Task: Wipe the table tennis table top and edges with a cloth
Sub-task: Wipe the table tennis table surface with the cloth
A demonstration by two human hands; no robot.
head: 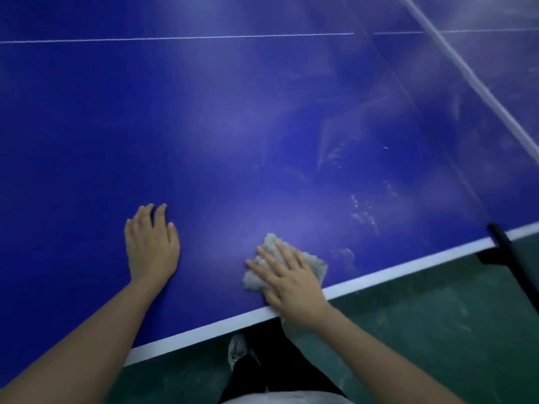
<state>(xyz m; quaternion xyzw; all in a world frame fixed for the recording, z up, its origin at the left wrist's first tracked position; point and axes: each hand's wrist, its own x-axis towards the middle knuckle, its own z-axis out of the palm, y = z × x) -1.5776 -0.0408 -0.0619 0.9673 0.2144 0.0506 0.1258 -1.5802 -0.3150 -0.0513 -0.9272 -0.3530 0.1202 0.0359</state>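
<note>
The right hand [291, 281] lies palm-down on a crumpled grey cloth [254, 281], fingers straight and spread, pressing it flat against the blue table tennis table [204, 126]; nothing is pinched or curled round. The heel of this hand sits over the white edge band [408, 265], with the forearm reaching in from off the table. The cloth bulges out ahead of the fingertips and to both sides of them. Well to the left of it, the left hand [151, 246] rests flat on the bare tabletop, fingers extended and close together, arm nearly straight. Pale smears and droplets mark the surface beyond and right of the cloth. Further right are the net [466, 71] and its black clamp [501, 246]. The green floor [437, 330] lies below the edge.
</note>
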